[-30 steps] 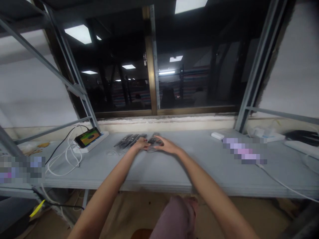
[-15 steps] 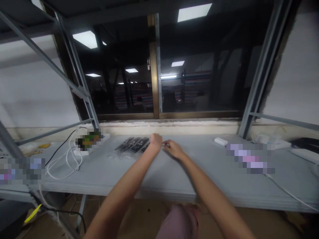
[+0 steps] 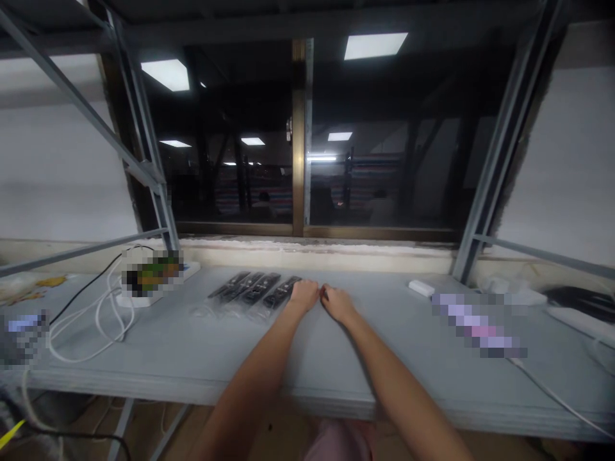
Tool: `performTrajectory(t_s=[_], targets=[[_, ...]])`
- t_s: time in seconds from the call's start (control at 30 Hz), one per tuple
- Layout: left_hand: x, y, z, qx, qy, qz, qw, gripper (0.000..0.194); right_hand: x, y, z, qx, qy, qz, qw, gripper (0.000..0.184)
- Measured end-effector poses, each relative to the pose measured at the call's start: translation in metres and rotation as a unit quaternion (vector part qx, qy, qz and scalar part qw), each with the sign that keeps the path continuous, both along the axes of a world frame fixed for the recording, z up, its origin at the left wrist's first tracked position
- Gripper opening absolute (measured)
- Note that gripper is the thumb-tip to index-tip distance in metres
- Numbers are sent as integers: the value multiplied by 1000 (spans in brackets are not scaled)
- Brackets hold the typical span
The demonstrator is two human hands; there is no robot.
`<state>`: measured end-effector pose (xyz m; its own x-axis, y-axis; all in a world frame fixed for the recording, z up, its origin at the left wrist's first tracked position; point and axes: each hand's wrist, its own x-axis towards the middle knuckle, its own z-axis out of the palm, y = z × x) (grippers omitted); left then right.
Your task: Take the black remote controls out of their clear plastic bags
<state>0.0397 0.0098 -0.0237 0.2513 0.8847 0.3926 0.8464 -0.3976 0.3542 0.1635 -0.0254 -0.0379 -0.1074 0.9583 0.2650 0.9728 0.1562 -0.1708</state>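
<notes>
My left hand [image 3: 306, 294] is closed, knuckles up, just right of a row of clear plastic packets [image 3: 257, 289] with dark contents. The packets lie side by side and slanted on the grey tabletop [image 3: 331, 358]; the rightmost one reaches up to my left hand. Close by on the right, my right hand [image 3: 338, 303] is curled with thumb and fingers drawn together, facing the left hand across a narrow gap. Whatever either hand pinches is hidden or too small to name.
At the left stands a white power strip [image 3: 191, 271] with a blurred-out item and looping white cables [image 3: 98, 320]. A white adapter [image 3: 421, 289] and a pixelated object [image 3: 473, 323] with a white cord lie on the right. Grey metal posts [image 3: 494, 153] frame the table before a dark window [image 3: 230, 115].
My hands have drawn closer together, and my left hand has turned lower and flatter. The camera view has shifted a little, so the packets show more fully.
</notes>
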Motion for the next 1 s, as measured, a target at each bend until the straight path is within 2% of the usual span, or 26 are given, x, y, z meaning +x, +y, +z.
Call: performTrajectory(t_s=[0.07,0.17,0.23,0.37,0.47,0.63,0.8,0.87,0.93,1.0], targets=[[-10,-2,16,33,51,82,995,23,1,0,1,-3,0,4,1000,24],[-37,-3,33,82,96,209,970,29,2,-1,2,-3,2,14,1000,23],[-54,-4,36,37,119,241,962,28,2,-1,2,-2,3,22,1000,22],[-67,-3,34,-96,130,202,966,25,2,-2,2,0,2,29,1000,22],[-66,2,34,-108,105,183,972,23,2,-3,4,-1,-1,32,999,22],[-68,17,28,-145,-29,161,976,32,3,-4,5,-3,-6,32,999,23],[-63,28,13,-231,-106,78,964,38,4,-5,5,5,-12,34,999,23],[-57,29,8,-254,-215,63,941,37,4,-5,5,5,-14,33,999,23],[-52,31,3,-275,-372,62,884,34,3,-5,6,19,-12,31,999,24],[-47,33,-1,-282,-483,64,827,31,2,-6,10,70,8,31,997,25]])
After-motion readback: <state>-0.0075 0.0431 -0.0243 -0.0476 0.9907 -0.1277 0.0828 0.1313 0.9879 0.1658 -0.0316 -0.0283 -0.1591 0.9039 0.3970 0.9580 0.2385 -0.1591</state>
